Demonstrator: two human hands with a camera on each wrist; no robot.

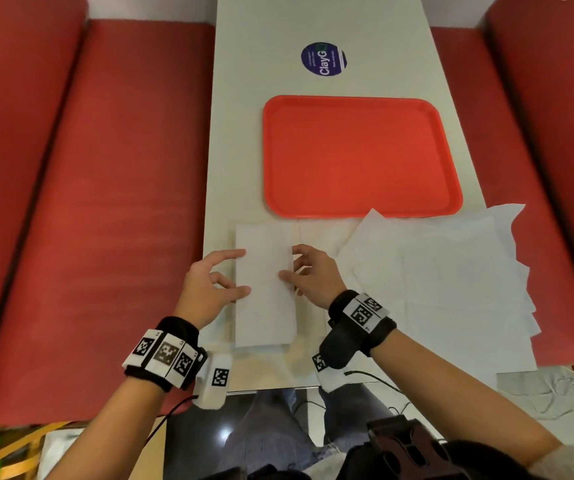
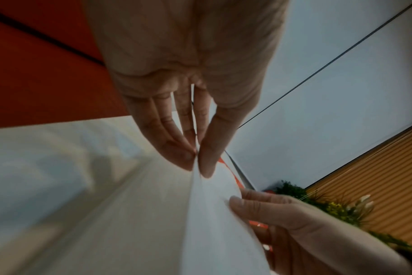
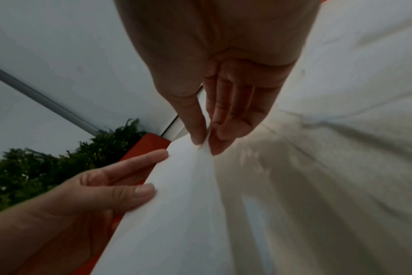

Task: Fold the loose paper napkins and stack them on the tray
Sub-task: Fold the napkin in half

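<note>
At six o'clock a white folded paper napkin [image 1: 266, 289] is pinched by left hand [image 1: 209, 289] and right hand [image 1: 313, 275]; at twelve the orange plastic tray [image 1: 361, 157] holds nothing; at three a loose napkin pile [image 1: 451, 278] awaits folding.

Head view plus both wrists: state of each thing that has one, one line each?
tray: on the table, nothing on it.
folded napkin: long strip, pinched at both side edges.
loose napkins: unfolded, overlapping pile right of the strip, overhanging the table edge.
left hand: pinches the strip's left edge.
right hand: pinches the strip's right edge.
</note>
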